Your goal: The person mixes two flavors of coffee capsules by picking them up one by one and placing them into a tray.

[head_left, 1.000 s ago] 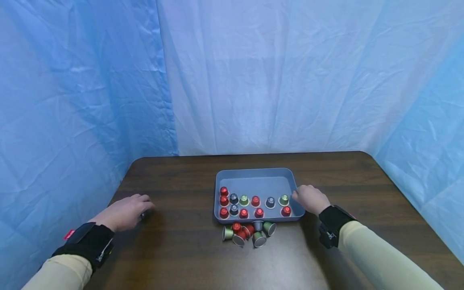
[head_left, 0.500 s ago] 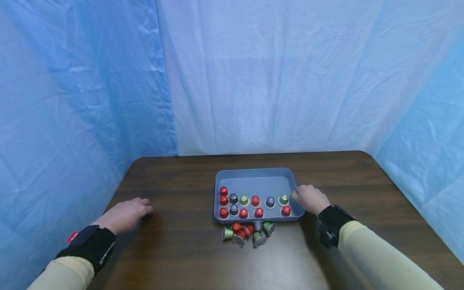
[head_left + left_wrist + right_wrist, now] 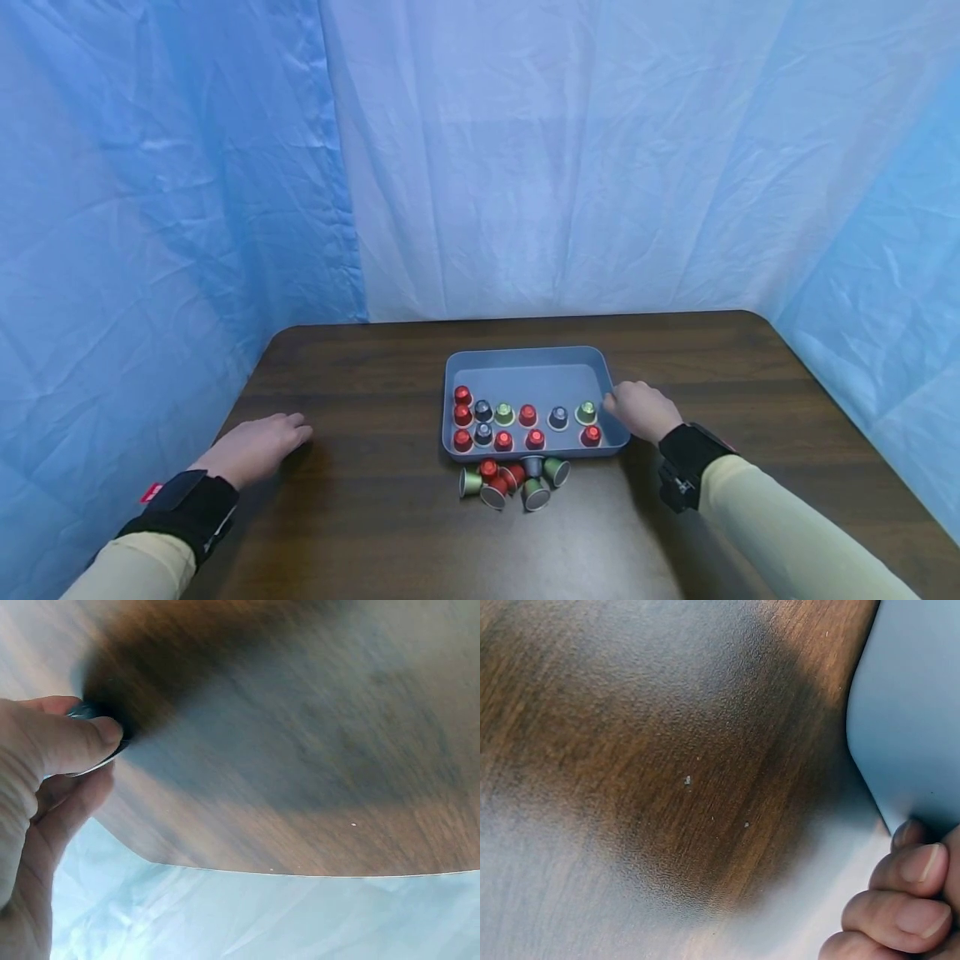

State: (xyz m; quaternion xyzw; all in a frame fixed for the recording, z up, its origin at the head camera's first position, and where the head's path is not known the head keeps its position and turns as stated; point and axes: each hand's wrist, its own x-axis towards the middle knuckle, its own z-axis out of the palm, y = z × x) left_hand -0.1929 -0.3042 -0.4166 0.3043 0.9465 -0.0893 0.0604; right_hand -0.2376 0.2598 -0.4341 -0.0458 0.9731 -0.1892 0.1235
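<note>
Out to the left over the wooden table, my left hand [image 3: 251, 450] pinches a dark blue coffee capsule [image 3: 90, 712] between thumb and fingers. The head view hides this capsule behind the hand. My right hand [image 3: 645, 412] is at the right side of a blue-grey tray [image 3: 547, 367], its curled fingers [image 3: 900, 919] gripping the rim; the thumb is hidden. Red, dark blue and green capsules stand upside down in the tray, mostly along its front and left, among them a red capsule [image 3: 462, 395] and a green capsule [image 3: 587, 412].
A loose pile of several capsules lies against the tray's front edge, including a green capsule [image 3: 536, 495] and a red capsule [image 3: 494, 492]. The dark wooden table [image 3: 375, 533] has rounded far corners. Blue cloth [image 3: 562, 167] hangs behind it and at both sides.
My left hand has shifted slightly and turned, so the capsule that showed under it a second ago is now hidden in the head view. My right hand and the tray stay put.
</note>
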